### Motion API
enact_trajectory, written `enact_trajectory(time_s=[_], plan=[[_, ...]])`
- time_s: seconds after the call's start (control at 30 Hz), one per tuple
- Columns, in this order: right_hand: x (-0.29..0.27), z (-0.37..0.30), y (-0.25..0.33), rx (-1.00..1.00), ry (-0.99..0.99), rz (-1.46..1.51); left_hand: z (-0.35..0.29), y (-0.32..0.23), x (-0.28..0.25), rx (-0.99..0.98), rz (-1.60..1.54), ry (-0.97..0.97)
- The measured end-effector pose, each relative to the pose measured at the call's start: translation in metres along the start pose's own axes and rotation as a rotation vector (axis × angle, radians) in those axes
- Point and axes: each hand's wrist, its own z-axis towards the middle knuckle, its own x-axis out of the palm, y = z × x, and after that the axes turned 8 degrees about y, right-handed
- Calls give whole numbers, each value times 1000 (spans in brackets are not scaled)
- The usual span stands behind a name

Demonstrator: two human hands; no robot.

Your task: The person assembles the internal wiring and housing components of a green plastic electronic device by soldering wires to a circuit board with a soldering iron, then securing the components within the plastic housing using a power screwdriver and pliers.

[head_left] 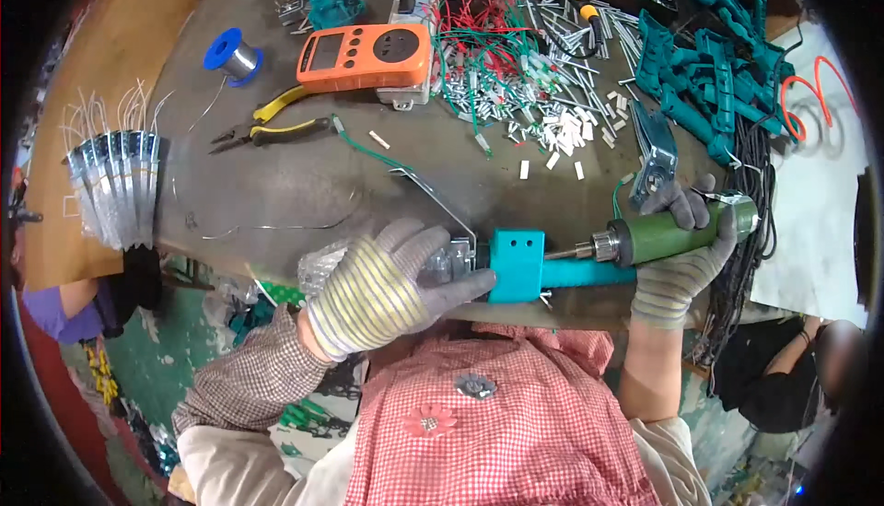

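Note:
Both hands wear grey gloves with yellow-striped cuffs. My left hand point(391, 280) is closed around the clear and metal end of a teal-housed power tool point(517, 267), near the table's front edge. Its teal handle point(589, 273) points right. My right hand point(686, 248) wraps around a green electric screwdriver point(668, 234) lying nearly level. The bit points left, and its tip meets or nearly meets the right side of the teal housing; exact contact is unclear. A bent metal strip point(442, 202) rises behind the left hand, near a green wire point(364, 145).
Yellow-handled pliers point(285, 128), an orange meter point(364, 57) and a solder spool point(232, 57) lie behind. Screws point(571, 64), wires point(488, 23) and white blocks point(566, 133) are heaped at centre. Teal housings point(714, 73) pile up right; bundled metal parts point(115, 179) sit left. A person point(773, 368) sits at right.

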Motion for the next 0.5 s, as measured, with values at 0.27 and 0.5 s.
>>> enact_trajectory(time_s=[0.27,0.5], plan=[[-16,6,-1,29,95,58,5,6,-2,37,-106,36],[-3,6,-3,61,139,60,5,7,3,28,-122,21]])
